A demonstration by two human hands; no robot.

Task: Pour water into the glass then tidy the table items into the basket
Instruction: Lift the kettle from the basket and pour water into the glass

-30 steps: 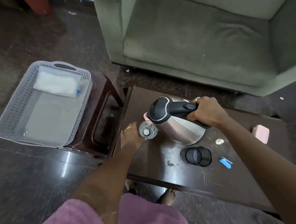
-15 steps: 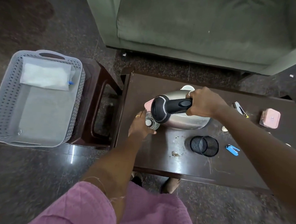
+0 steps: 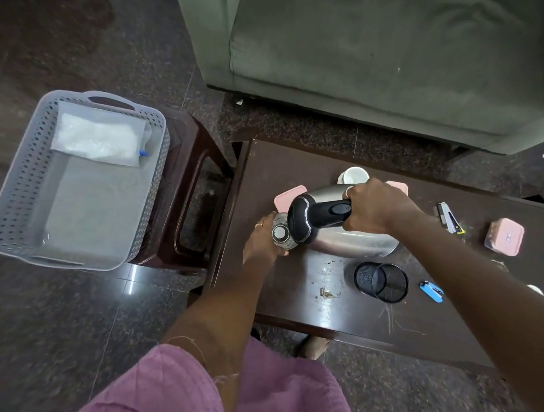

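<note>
On the dark table point(image 3: 290, 305), the steel kettle point(image 3: 351, 239) lies tipped left, likely heavy with water, best held by its black handle, where the right hand point(image 3: 375, 205) is clenched. The left hand point(image 3: 261, 237) wraps the small, fragile, slippery glass point(image 3: 281, 235) at its spout.

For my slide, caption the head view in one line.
Right hand tips a steel kettle over the glass steadied by the left hand.
</note>
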